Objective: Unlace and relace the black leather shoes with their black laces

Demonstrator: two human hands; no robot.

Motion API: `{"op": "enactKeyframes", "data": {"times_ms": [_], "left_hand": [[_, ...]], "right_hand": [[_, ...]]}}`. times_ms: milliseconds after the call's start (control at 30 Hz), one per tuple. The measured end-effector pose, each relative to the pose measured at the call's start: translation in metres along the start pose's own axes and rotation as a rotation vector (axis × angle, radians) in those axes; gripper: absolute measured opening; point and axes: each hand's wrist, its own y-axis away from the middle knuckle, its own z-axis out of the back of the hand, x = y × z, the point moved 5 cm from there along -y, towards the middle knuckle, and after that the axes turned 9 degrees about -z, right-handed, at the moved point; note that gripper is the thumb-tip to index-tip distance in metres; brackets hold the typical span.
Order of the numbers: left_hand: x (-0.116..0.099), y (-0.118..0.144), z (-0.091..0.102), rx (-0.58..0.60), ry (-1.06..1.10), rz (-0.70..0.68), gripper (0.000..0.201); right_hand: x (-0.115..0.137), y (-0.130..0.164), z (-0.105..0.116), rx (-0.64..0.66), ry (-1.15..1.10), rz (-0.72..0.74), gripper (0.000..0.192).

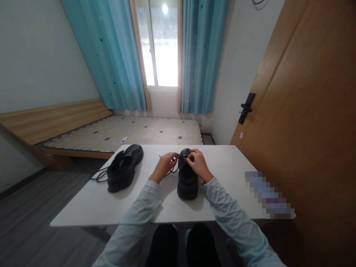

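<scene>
Laces [172, 165] pinched in your left hand [164, 165] and right hand [198, 164], each grip clenched over the black shoe [187, 181] mid-worktop [91, 204], toe away for reach; 1 unlaced shoe [124, 167] waits left.

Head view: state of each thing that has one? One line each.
Right shoe: upright on the white table, both hands at its lace.
Left hand: pinching the lace.
Right hand: on the shoe's top.
Left shoe: untouched, loose lace trailing off the table edge.
Door: shut.
Curtains: parted.
</scene>
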Motion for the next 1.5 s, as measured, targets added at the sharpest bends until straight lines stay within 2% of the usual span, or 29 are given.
{"op": "enactKeyframes", "data": {"times_ms": [133, 233, 300, 367, 467, 533, 633, 833, 967, 1100, 1200, 1300, 1500], "left_hand": [[0.001, 0.002, 0.008, -0.061, -0.156, 0.032, 0.030], [0.003, 0.004, 0.019, -0.174, -0.295, 0.116, 0.022], [0.005, 0.006, 0.024, -0.241, -0.311, 0.198, 0.015], [0.009, 0.006, 0.024, -0.267, -0.230, 0.270, 0.013], [0.013, 0.004, 0.013, -0.216, 0.072, 0.317, 0.017], [0.011, 0.001, 0.005, -0.188, 0.274, 0.283, 0.020], [0.005, -0.002, 0.002, -0.207, 0.374, 0.207, 0.019], [-0.005, -0.004, -0.001, -0.157, 0.341, 0.161, 0.022], [-0.016, -0.004, -0.003, -0.135, 0.218, 0.016, 0.022], [-0.029, -0.005, -0.005, -0.106, 0.176, -0.124, 0.026], [-0.036, -0.005, -0.010, -0.034, 0.187, -0.192, 0.033], [-0.039, -0.005, -0.014, 0.017, 0.161, -0.216, 0.037], [-0.036, -0.006, -0.015, 0.014, 0.088, -0.209, 0.026]], "right_hand": [[-0.002, -0.004, 0.017, -0.082, -0.115, 0.031, 0.009], [-0.005, -0.008, 0.032, -0.131, -0.225, 0.022, 0.009], [-0.009, -0.010, 0.041, -0.153, -0.306, -0.021, 0.010], [-0.015, -0.013, 0.049, -0.180, -0.383, -0.070, 0.015], [-0.022, -0.016, 0.057, -0.218, -0.505, -0.117, 0.020], [-0.026, -0.018, 0.059, -0.212, -0.641, -0.139, 0.021], [-0.028, -0.020, 0.059, -0.183, -0.889, -0.169, 0.023], [-0.028, -0.021, 0.069, -0.170, -1.220, -0.164, 0.029], [-0.038, -0.022, 0.082, -0.216, -1.337, -0.180, 0.030], [-0.048, -0.022, 0.095, -0.278, -1.348, -0.182, 0.030], [-0.047, -0.021, 0.103, -0.306, -1.313, -0.153, 0.028], [-0.044, -0.019, 0.112, -0.338, -1.308, -0.091, 0.025], [-0.042, -0.018, 0.125, -0.360, -1.240, -0.033, 0.021]]}}
